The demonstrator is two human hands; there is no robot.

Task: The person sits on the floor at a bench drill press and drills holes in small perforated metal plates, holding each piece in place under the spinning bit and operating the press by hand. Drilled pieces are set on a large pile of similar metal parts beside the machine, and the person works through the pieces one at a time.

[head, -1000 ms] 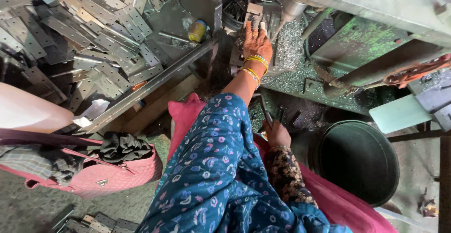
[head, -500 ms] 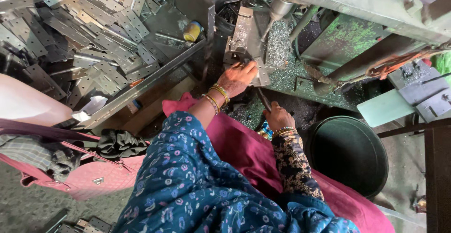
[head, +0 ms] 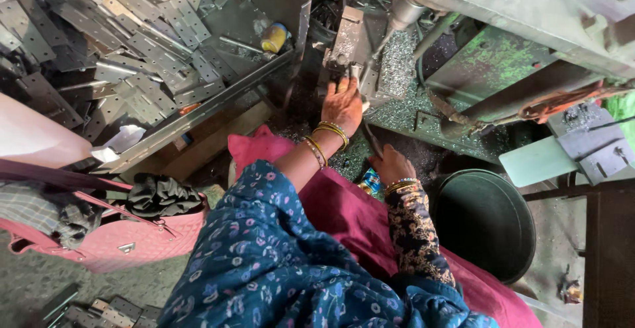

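**My hands at the big press**

My left hand [head: 342, 105] is far out in front of me, up at the machine [head: 503, 10]. My fingers [head: 349, 88] lie flat and spread on a small metal piece [head: 354, 76] that sits on the grey block [head: 347, 40] under the press. They are open, not wrapped round anything. I press the piece down like this so it stays where it must sit.

My right hand [head: 391, 166] is nearer to me and lower down. It is closed round a thin dark rod [head: 370, 139] that sticks up toward the machine. I cannot tell what the rod is joined to, because my hand hides its end.

I wear gold bangles [head: 329, 133] on my left wrist, about three or four, and more bangles [head: 401, 184] on my right wrist. They are too tight together to count well.

To the left there is a big pile of flat metal plates [head: 132, 37] with holes in them. There are far too many to count, dozens at least. They lie close so I can reach them. One yellow tin [head: 274, 37] stands behind the pile.

To the right, near my knee, is one round dark tub [head: 486, 222]. It sits low, just under the machine's edge, where things can drop in.

Near me on the left is one pink bag [head: 112, 242] on the floor, with one dark cloth [head: 159, 195] lying on top of it.

Tiny shiny metal bits [head: 397, 56] cover the worktop [head: 423, 113] by the press.
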